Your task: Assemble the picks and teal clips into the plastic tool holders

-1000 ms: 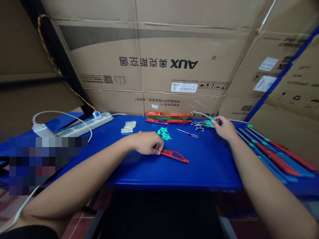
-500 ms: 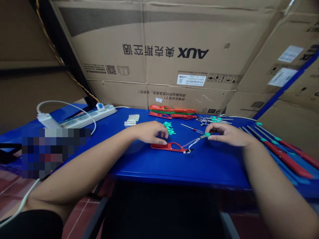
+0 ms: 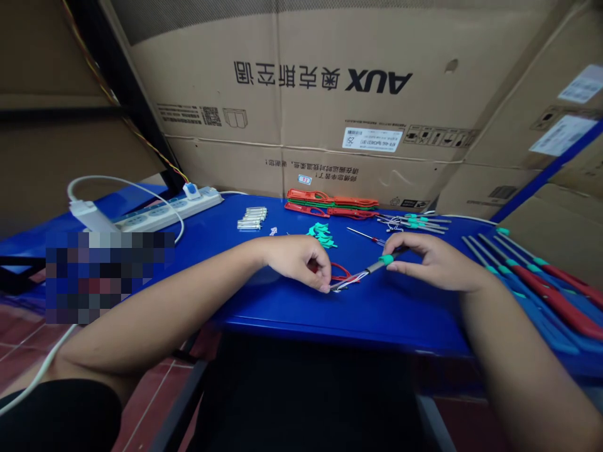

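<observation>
My right hand [image 3: 421,260] pinches a grey metal tube [image 3: 375,266] with a green collar, its far end hidden behind the fingers. White wires [image 3: 357,279] run from the tube toward my left hand [image 3: 304,260], whose thumb and fingertips are pressed together on the wire ends. Partly covered by my left hand, a red plastic shell [image 3: 340,271] lies on the blue table. Just behind are small green pieces [image 3: 322,235] and a screwdriver [image 3: 365,236].
Red and green shells [image 3: 332,206] lie stacked at the back. Silver cylinders [image 3: 252,218] sit left of them, beyond a white power strip [image 3: 174,209]. More tubes [image 3: 419,222] are at back right; long red and blue pieces [image 3: 551,289] lie far right. Cardboard [image 3: 301,113] stands behind.
My left hand has moved from above the red shell to the wire ends and closed on them. The tube has shifted slightly left, still in my right hand. The camera view has tilted slightly down.
</observation>
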`<state>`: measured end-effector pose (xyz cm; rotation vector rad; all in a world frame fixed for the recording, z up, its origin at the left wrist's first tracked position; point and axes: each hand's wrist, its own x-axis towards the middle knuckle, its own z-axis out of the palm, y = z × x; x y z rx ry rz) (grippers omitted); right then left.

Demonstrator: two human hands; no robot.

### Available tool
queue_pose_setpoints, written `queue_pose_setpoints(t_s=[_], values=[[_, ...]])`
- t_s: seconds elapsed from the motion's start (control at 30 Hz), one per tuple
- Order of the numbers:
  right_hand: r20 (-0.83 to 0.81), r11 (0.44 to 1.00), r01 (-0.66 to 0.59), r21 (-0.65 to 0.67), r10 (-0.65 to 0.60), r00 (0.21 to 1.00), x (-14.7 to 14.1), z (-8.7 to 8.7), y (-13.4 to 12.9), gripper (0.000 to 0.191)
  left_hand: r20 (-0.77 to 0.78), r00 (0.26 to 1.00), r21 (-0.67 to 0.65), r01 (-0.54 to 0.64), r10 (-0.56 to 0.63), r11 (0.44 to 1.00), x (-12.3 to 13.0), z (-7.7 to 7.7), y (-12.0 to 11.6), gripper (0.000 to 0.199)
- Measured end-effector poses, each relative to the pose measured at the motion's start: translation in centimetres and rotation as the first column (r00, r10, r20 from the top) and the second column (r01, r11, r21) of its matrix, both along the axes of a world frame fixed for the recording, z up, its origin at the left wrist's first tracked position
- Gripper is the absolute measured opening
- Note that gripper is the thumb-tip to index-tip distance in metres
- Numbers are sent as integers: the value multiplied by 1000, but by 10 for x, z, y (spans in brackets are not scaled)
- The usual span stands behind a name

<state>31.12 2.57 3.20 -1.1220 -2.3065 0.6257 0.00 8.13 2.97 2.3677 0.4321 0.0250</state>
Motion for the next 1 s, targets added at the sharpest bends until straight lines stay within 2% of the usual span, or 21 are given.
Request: queue_pose_setpoints(t_s=[0.27, 0.33, 0.47, 0.6, 0.7, 0.83, 1.0], values=[[226, 996, -74, -40, 81, 971, -5, -21, -22, 15, 45, 997, 209, 57, -68, 976, -1, 2, 1, 7], [276, 997, -76, -14, 77, 958, -4, -25, -28, 16, 55, 995, 265, 67, -84, 962, 0, 2, 1, 5], [350, 986, -154, 61, 123, 929, -12, -16, -32, 24, 82, 988, 342, 92, -127, 935, 0, 3, -1, 4], [336, 967, -206, 151, 145, 931, -46, 2, -22, 17, 67, 986, 400, 112, -151, 910, -3, 6, -1, 5], [376, 926, -344, 154, 268, 887, -75, 4, -8, 21, 74, 986, 432, 104, -150, 896, -5, 8, 1, 5], [328, 885, -409, 223, 327, 886, -90, -10, 7, 18, 114, 981, 437, 91, -155, 895, -8, 10, 3, 5], [208, 879, -354, 320, 299, 931, -88, -29, 8, 15, 125, 979, 399, 100, -162, 911, -11, 12, 7, 10]])
